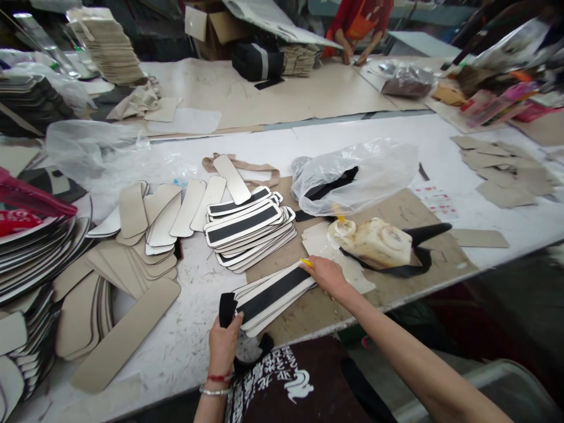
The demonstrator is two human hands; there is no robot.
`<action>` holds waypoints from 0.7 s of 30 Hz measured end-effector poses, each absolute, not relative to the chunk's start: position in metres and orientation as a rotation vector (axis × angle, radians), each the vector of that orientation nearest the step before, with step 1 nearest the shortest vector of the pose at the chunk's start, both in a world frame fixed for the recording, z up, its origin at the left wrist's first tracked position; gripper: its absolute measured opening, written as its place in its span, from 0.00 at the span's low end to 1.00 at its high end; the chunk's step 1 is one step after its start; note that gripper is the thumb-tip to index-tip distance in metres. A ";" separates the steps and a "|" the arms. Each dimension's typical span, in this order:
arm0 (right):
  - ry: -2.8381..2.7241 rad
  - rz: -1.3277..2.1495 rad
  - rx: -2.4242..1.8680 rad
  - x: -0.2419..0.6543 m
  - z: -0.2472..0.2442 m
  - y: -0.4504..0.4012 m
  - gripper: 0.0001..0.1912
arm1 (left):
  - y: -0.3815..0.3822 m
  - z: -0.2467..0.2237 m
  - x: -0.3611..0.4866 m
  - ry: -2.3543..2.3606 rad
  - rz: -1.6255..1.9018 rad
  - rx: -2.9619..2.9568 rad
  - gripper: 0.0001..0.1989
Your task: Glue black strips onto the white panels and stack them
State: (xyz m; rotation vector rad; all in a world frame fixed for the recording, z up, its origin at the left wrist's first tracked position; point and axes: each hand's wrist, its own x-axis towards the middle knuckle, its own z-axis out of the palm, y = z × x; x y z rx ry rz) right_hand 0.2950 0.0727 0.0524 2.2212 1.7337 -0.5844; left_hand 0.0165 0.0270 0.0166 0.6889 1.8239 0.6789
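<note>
A black strip [274, 297] lies lengthwise along the top of a small pile of white rounded panels [264, 327] at the table's near edge. My left hand [224, 343] is closed on the strip's loose end, which stands up past the panels' left end. At the other end of the pile, my right hand [326, 276] is closed around a small yellow thing [306, 262], mostly hidden in the fingers, and rests against the strip and panels. Just behind is a stack of white panels [247, 226] with black strips along their middles.
Beige panels [126, 335] spread over the left side. On brown cardboard [445, 258] at right stands a stained white plastic container [374, 241] with a black-handled tool beside it. A clear plastic bag [356, 176] lies behind. Across the table, another person [361, 29] works.
</note>
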 end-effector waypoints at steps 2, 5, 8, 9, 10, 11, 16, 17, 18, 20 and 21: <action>1.711 -0.549 2.297 0.304 0.057 0.067 0.22 | 0.026 0.014 0.016 1.823 0.675 0.692 0.20; 1.741 -0.524 2.375 0.312 0.062 0.058 0.20 | 0.026 0.012 0.016 1.809 0.672 0.694 0.19; 1.807 -0.533 2.389 0.309 0.061 0.049 0.17 | 0.026 0.013 0.015 1.789 0.671 0.702 0.19; 1.817 -0.534 2.392 0.306 0.060 0.047 0.16 | 0.026 0.013 0.015 1.789 0.667 0.707 0.19; 1.814 -0.531 2.399 0.302 0.059 0.045 0.15 | 0.026 0.013 0.014 1.792 0.660 0.714 0.19; 1.795 -0.524 2.414 0.298 0.057 0.044 0.14 | 0.026 0.013 0.014 1.793 0.655 0.723 0.20; 1.589 -0.525 2.515 0.289 0.047 0.045 0.18 | 0.026 0.012 0.013 1.788 0.667 0.761 0.22; 1.561 -0.548 2.527 0.290 0.045 0.047 0.18 | 0.026 0.012 0.013 1.791 0.672 0.763 0.22; 1.542 -0.580 2.535 0.291 0.043 0.048 0.18 | 0.026 0.012 0.014 1.793 0.676 0.761 0.22; 1.512 -0.652 2.550 0.293 0.040 0.051 0.18 | 0.026 0.011 0.014 1.794 0.677 0.755 0.22; 1.505 -0.684 2.558 0.294 0.039 0.051 0.17 | 0.026 0.011 0.014 1.795 0.675 0.753 0.21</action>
